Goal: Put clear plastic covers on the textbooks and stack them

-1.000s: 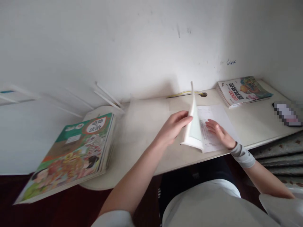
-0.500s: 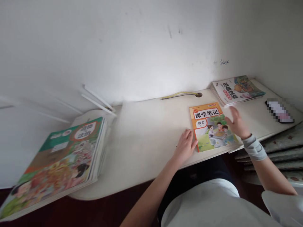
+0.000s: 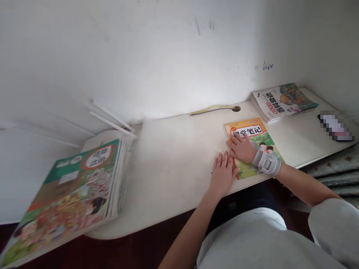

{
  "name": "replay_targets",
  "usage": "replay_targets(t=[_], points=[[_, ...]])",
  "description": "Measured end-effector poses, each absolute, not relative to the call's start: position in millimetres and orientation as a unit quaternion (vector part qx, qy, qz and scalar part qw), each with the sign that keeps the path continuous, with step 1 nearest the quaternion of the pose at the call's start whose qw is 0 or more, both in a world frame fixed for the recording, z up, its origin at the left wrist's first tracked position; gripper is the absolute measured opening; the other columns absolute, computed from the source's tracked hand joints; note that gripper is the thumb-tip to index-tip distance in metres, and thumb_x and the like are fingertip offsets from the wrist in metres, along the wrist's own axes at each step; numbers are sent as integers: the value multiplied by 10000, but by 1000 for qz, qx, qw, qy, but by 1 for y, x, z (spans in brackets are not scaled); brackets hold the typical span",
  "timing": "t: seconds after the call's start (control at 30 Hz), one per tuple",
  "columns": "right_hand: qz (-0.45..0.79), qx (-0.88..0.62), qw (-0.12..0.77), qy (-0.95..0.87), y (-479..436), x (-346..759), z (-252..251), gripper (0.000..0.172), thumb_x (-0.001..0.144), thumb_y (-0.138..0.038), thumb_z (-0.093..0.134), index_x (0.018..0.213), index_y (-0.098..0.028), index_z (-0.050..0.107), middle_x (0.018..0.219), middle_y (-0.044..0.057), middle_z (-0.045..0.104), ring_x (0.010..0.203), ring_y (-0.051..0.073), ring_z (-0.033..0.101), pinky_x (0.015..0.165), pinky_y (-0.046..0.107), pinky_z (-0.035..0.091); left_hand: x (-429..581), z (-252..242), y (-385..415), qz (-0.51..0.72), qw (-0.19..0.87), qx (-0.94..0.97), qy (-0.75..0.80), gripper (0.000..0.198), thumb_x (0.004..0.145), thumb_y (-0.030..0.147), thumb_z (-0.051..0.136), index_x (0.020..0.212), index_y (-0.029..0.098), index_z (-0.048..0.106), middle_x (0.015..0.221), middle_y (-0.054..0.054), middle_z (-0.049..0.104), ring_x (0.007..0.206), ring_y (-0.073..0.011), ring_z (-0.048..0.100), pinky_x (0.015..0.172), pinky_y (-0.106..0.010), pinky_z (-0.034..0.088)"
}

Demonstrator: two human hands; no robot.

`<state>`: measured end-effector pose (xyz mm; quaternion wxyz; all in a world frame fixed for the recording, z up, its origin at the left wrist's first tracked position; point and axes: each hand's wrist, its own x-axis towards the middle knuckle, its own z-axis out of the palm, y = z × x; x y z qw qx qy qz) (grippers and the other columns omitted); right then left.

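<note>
An orange-and-green workbook (image 3: 267,144) with a cartoon of children on its cover lies closed near the desk's front edge. Across the left part of that cover rests my right hand (image 3: 243,148), fingers stretched out, a grey wrist strap behind it. My left hand (image 3: 223,173) lies flat on the desk at the workbook's left edge, its thumb touching the border and its fingers spread. Both hands are close together, and neither grips anything. Part of the cover's title and picture is hidden under my right hand.
A stack of textbooks (image 3: 70,194) overhangs the white desk's (image 3: 168,168) left end. Another stack of booklets (image 3: 284,102) lies at the back right, beside a blurred-out phone (image 3: 336,127). Yellow and black cables (image 3: 213,109) run along the wall into a hole.
My right hand has moved left from the workbook's right edge onto its cover. My left hand stays beside the book's left edge, and the view has shifted slightly.
</note>
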<state>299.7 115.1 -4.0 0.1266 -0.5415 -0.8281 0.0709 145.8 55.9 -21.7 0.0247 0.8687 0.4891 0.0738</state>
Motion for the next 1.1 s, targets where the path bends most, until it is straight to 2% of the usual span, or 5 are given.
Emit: replay_targets(t=[0.33, 0.47, 0.8, 1.0, 1.1], points=[[83, -496, 89, -860, 118, 321, -3, 494, 898, -328, 392, 1338, -105, 405, 1450, 153, 330, 1343, 310, 265, 1068, 571, 191, 148, -24, 53, 69, 7, 861, 504, 547, 914, 439, 343, 1347, 112, 410, 1416, -193, 370, 1329, -338, 295, 1055, -521, 276], [26, -616, 114, -779, 104, 379, -16, 590, 892, -415, 384, 1334, -24, 381, 1403, 216, 382, 1322, 295, 312, 1060, 499, 254, 146, -25, 44, 77, -6, 853, 515, 539, 899, 440, 388, 1331, 121, 437, 1411, -200, 375, 1310, -376, 313, 1039, -555, 278], [-6, -707, 139, -693, 40, 427, -31, 568, 898, -492, 320, 1289, -104, 459, 1344, 197, 465, 1264, 294, 409, 996, 488, 366, 145, -24, 35, 89, -16, 849, 521, 517, 886, 439, 422, 1299, 133, 475, 1381, -192, 422, 1288, -399, 338, 1004, -588, 311], [-1, -721, 132, -681, 37, 405, -1, 687, 883, -584, 272, 1307, -67, 433, 1404, 231, 371, 1298, 365, 340, 961, 596, 356, 145, -26, 35, 97, -6, 847, 523, 518, 886, 440, 422, 1293, 125, 476, 1390, -192, 410, 1292, -405, 328, 1013, -589, 294], [69, -639, 183, -744, 39, 390, 26, 701, 895, -573, 240, 1381, -79, 340, 1410, 205, 376, 1316, 315, 330, 1020, 539, 339, 145, -26, 35, 129, 32, 842, 522, 507, 884, 430, 431, 1291, 130, 472, 1389, -191, 412, 1306, -399, 306, 1029, -603, 253]])
